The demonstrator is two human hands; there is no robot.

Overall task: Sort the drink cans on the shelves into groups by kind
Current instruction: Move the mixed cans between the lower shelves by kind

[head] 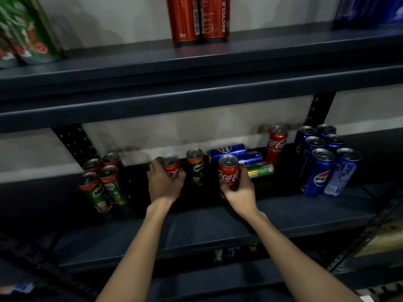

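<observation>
Two hands mid-shelf [283,216]: left hand [164,182] fingers clamped on Coca-Cola can [172,167]; right hand [241,190] fingers clamped on second Coca-Cola can [228,171].

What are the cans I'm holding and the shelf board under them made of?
Coca-Cola can in the left hand and Coca-Cola can in the right hand: probably aluminium, with bright silvery tops and glossy red printed bodies. Shelf board: dark matte blue-grey, likely painted metal or laminate; I can't tell which.

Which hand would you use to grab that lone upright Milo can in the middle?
Probably the left hand: the Milo can stands right beside it. But both hands already grip Coca-Cola cans, so one must be set down first.
</observation>
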